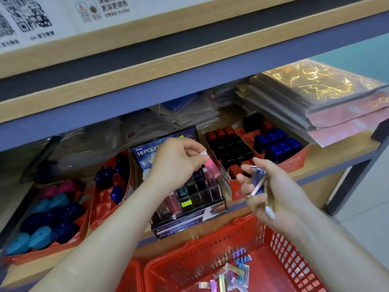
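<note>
place: stationery shop | evidence: eraser display box, stocked shelf, red shopping basket

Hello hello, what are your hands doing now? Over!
Left hand pinches pink eraser over display box. Right hand grips blue erasers. Nothing blocks the box.

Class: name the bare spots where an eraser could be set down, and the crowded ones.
Free: display box right-hand cells; shelf wood right of the red tray; basket floor beside loose erasers. Crowded: display's front-left cells.
</note>
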`<state>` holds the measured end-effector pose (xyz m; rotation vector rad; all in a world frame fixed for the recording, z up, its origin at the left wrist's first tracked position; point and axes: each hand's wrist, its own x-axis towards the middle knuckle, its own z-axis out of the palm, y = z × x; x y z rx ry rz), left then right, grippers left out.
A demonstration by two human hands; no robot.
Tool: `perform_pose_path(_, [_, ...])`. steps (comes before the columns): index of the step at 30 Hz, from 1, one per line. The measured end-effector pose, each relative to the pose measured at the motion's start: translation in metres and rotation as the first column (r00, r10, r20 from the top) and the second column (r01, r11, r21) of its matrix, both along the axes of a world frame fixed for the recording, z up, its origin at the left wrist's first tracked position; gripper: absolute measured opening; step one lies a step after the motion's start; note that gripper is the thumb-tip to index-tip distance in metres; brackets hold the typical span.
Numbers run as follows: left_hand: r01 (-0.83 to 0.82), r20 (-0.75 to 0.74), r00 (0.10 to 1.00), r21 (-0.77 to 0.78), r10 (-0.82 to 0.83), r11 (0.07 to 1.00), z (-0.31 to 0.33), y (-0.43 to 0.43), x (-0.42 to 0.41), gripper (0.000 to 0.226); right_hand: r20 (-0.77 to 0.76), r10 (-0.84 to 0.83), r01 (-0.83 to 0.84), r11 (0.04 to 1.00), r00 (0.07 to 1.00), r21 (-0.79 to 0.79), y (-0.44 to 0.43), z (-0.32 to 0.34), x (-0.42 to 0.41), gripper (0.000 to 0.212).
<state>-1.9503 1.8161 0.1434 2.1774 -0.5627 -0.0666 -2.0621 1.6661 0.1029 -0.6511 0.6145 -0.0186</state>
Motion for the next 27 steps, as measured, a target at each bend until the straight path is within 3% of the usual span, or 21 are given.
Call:
perform_pose_path(3, [-0.003, 0.15, 0.988, 0.206, -0.029, 0.978, -0.01, -0.001, -0.004, 0.005, 0.024, -0.044, 0.042, 0.995, 0.999, 0.088, -0.003, 0.003, -0.002, 0.021])
perform_pose_path(8, [-0.016, 0.293, 0.953, 0.295, -0.075, 0.955, -0.011, -0.002, -0.002, 0.01, 0.025, 0.014, -0.015, 1.0, 1.0, 0.022, 0.001, 0.002, -0.003, 0.014])
perform_pose_path(19, [-0.004, 0.258, 0.962, 0.336, -0.088, 0.942, -0.011, 0.001, 0.0, 0.006, -0.002, 0.067, -0.066, 0.985, 0.998, -0.162, 0.003, -0.01, 0.006, 0.029])
perform_pose_path(24, [0.006, 0.389, 0.906, 0.389, -0.17, 0.921, -0.022, -0.001, -0.001, 0.01, 0.018, 0.077, -0.075, 0.991, 0.997, -0.108, 0.004, -0.003, 0.001, 0.023])
perform_pose_path(27, [0.01, 0.433, 0.864, 0.495, -0.257, 0.869, -0.027, -0.004, -0.002, 0.017, 0.028, 0.105, -0.099, 0.983, 0.994, -0.156, 0.006, 0.001, -0.004, 0.021])
